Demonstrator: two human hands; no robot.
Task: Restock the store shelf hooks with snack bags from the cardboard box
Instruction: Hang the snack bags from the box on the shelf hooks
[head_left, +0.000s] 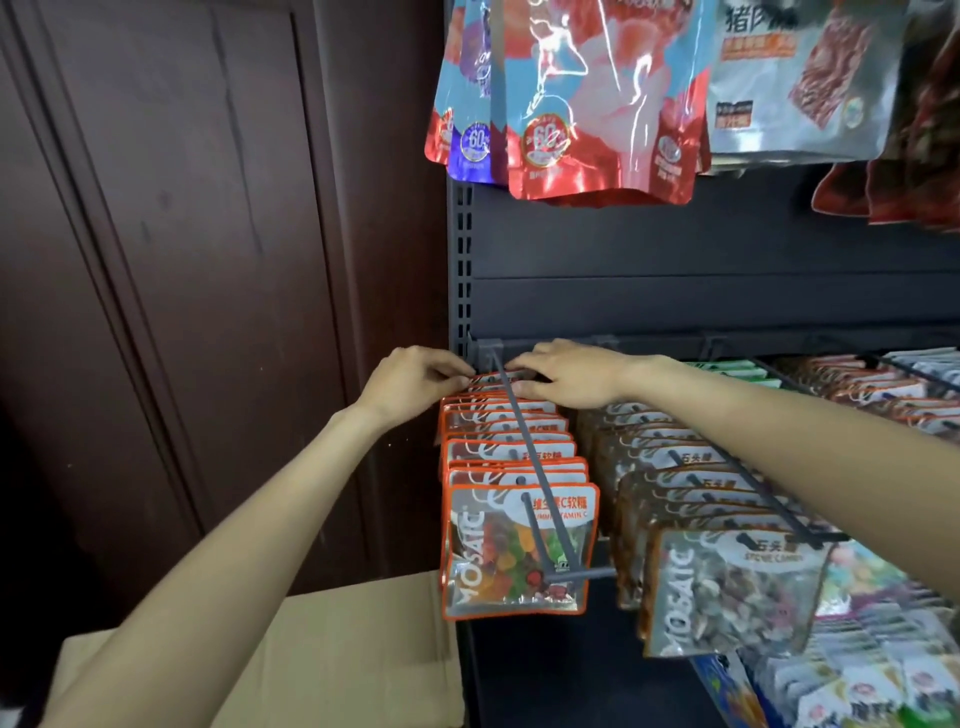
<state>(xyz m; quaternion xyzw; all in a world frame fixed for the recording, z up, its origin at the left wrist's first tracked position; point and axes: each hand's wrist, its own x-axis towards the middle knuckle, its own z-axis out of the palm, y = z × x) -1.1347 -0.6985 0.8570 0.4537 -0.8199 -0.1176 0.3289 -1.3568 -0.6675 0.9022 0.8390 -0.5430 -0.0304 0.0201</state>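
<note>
Both hands at far end of hook (524, 447): left hand (410, 382) and right hand (566, 376), fingers pinching rearmost orange-edged snack bag (493, 379). Cardboard box (332, 654) near left, below.

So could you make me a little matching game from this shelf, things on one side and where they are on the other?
Things:
1. orange bags
2. brown bags
3. red bags
4. box

Places:
A. hanging on the top row
B. low down, left of the shelf
C. leftmost hook, under both hands
D. second hook from the left, under the right forearm

Pairs: 1-C, 2-D, 3-A, 4-B
</note>
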